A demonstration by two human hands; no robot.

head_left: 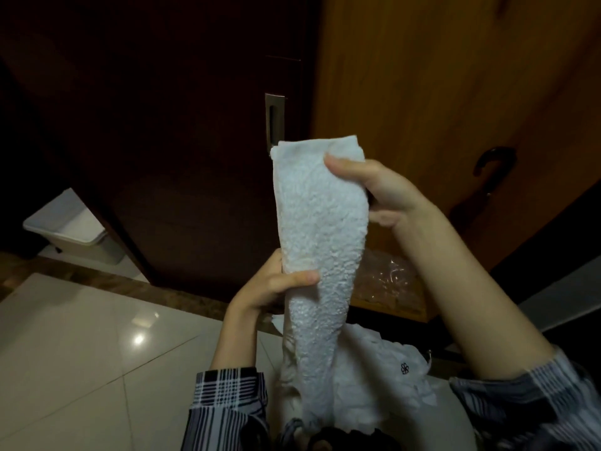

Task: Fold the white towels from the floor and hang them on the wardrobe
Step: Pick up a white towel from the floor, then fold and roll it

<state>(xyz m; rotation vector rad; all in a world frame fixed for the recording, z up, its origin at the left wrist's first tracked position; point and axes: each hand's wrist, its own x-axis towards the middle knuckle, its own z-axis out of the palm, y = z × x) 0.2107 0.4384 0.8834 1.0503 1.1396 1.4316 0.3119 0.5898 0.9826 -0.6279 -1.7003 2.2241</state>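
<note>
Folded towel [320,229] held upright before dark wardrobe door [182,141]. Right hand [374,190] pinches top edge, thumb in front. Left hand [276,284] grips middle, thumb across front. Second towel [383,379] lies below on floor [81,336]. Bin [70,227] at left.

The scene is dim, with the dark door [169,125] at upper left nearly black and its detail lost. A small bright glare spot sits on the glossy floor tiles [97,336], reflecting a light overhead. The white towel [320,222] is the brightest area. Wide-angle distortion bends lines near the edges, and the sleeves [227,405] at the bottom look soft.
</note>
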